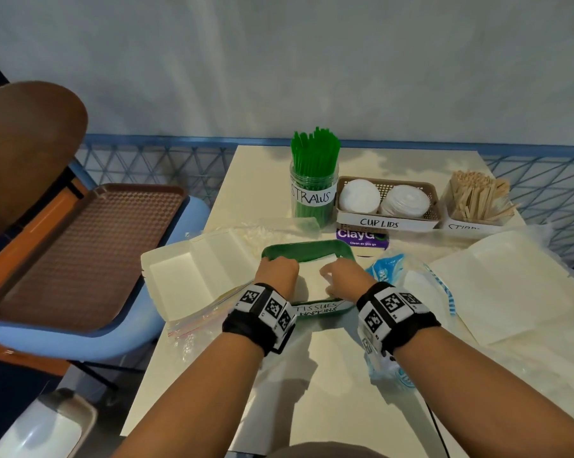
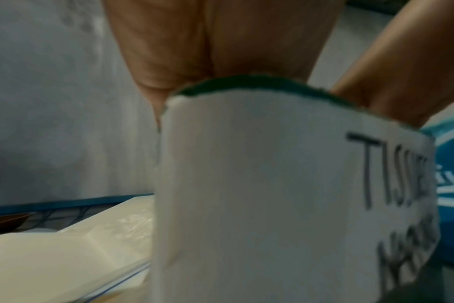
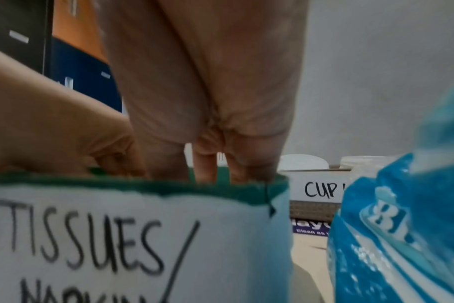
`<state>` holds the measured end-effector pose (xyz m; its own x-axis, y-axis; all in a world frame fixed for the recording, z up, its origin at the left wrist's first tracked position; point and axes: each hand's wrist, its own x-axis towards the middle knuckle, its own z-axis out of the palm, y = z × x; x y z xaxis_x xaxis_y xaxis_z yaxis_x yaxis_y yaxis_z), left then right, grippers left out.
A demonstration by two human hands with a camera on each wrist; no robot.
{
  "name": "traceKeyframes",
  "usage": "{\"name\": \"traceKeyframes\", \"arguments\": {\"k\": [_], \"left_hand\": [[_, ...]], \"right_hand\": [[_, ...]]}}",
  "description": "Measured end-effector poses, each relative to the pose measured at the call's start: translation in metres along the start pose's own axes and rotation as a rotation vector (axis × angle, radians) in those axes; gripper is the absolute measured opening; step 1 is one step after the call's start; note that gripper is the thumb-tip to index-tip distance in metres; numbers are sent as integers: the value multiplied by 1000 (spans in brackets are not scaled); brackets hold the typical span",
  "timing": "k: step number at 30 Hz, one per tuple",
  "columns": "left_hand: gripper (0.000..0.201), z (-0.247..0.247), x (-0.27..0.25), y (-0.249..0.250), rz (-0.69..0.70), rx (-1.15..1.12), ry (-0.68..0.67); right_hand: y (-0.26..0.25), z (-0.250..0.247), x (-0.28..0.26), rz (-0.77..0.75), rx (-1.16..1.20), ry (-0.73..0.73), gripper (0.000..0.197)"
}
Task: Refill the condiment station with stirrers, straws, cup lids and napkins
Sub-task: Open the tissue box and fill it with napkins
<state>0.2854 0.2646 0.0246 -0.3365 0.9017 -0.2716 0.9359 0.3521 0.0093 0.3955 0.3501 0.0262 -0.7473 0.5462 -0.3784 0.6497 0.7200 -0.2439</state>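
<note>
Both my hands reach down into the green napkin tray (image 1: 307,251) at the worktop's (image 1: 338,375) centre, its long axis running from 6 to 12 o'clock with the "TISSUES / NAPKINS" label facing me. My left hand (image 1: 276,272) and right hand (image 1: 342,276) rest on the white napkins (image 1: 312,276) lying flat inside, but I cannot tell how either grip stands. At 12 o'clock, the straws (image 1: 315,152) stand upright in their jar, beside the cup lids (image 1: 383,198) and stirrers (image 1: 475,196).
</note>
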Motion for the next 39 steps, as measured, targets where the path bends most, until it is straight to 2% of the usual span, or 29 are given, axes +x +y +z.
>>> {"name": "traceKeyframes", "arguments": {"k": [3, 5, 6, 8, 10, 13, 15, 21, 24, 26, 30, 35, 39], "left_hand": [[26, -12, -1, 25, 13, -253, 330], [20, -20, -1, 51, 77, -457, 487], [18, -23, 0, 64, 121, -522, 505], [17, -22, 4, 89, 210, -565, 452], [24, -15, 10, 111, 273, -512, 307], [37, -3, 15, 134, 273, -189, 59], [43, 3, 15, 142, 229, -39, -32], [72, 16, 17, 142, 197, 73, -49], [75, 21, 16, 139, 199, 24, -66], [71, 22, 16, 138, 210, 12, -66], [67, 16, 14, 135, 234, 1, -85], [70, 10, 14, 134, 234, -26, -143], [70, 12, 15, 131, 242, -71, -127]], "right_hand": [[6, -19, -17, 76, 352, 286, 25], [19, -31, -31, 158, 407, 426, 20], [27, -35, -39, 204, 372, 463, 21], [47, -36, -57, 305, 229, 410, 25], [68, -24, -72, 373, 113, 284, 30], [92, 3, -85, 430, 57, 145, 36], [98, 16, -90, 493, 98, 80, 44], [110, 43, -85, 626, 267, 17, 80], [110, 50, -80, 635, 398, 49, 89], [108, 52, -77, 646, 468, 78, 87], [105, 51, -71, 642, 584, 76, 69], [107, 58, -65, 648, 770, 120, 76], [108, 67, -53, 610, 922, 199, 80]]}}
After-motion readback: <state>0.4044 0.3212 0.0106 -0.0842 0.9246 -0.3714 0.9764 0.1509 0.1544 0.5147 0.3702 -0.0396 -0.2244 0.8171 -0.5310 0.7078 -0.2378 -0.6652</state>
